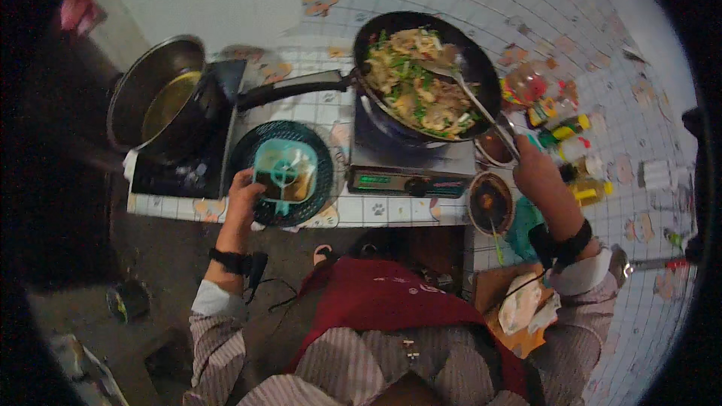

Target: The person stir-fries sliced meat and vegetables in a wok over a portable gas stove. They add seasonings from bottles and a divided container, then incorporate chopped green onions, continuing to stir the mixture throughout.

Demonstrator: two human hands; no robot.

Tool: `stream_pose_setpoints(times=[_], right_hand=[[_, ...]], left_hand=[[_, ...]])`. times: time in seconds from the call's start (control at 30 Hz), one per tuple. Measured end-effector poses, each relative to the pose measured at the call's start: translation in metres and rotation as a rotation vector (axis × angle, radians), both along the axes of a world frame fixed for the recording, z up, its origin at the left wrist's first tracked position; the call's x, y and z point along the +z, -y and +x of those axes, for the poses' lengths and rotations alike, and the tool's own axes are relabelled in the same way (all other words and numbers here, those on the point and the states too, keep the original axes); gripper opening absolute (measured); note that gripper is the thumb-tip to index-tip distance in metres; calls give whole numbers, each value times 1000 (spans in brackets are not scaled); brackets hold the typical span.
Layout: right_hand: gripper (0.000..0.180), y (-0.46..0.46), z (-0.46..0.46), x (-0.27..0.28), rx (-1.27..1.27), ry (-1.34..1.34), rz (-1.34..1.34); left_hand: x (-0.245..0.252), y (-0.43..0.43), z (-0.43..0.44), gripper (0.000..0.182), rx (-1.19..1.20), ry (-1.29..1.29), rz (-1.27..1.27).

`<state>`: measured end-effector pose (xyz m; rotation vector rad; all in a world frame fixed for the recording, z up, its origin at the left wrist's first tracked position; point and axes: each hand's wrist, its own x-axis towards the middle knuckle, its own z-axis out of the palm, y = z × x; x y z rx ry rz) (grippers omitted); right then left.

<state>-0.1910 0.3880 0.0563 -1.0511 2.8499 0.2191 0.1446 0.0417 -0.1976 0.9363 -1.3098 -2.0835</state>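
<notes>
My left hand grips the left side of a small teal plastic container with a cross-shaped divider and some brownish contents. Below the container is a round, dark green perforated basket. In my right hand is the handle of a metal spatula. The spatula's blade rests among the stir-fried food, pale pieces mixed with green ones, in a black frying pan. The pan sits tilted over a silver electric cooker with a lit display, and its long handle points left.
At left, a deep metal pot with yellowish liquid stands on a black cooktop. Several sauce bottles are at right, near a bowl of dark sauce and a teal plastic bag. A ladle lies farther right.
</notes>
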Motion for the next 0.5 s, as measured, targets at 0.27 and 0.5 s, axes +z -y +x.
stream_pose_setpoints(times=[0.27, 0.5], right_hand=[[26, -37, -17, 87, -347, 581, -388], [19, 38, -40, 37, -7, 686, -379]], left_hand=[[34, -3, -10, 32, -11, 692, -784], [175, -25, -79, 33, -10, 301, -1914]])
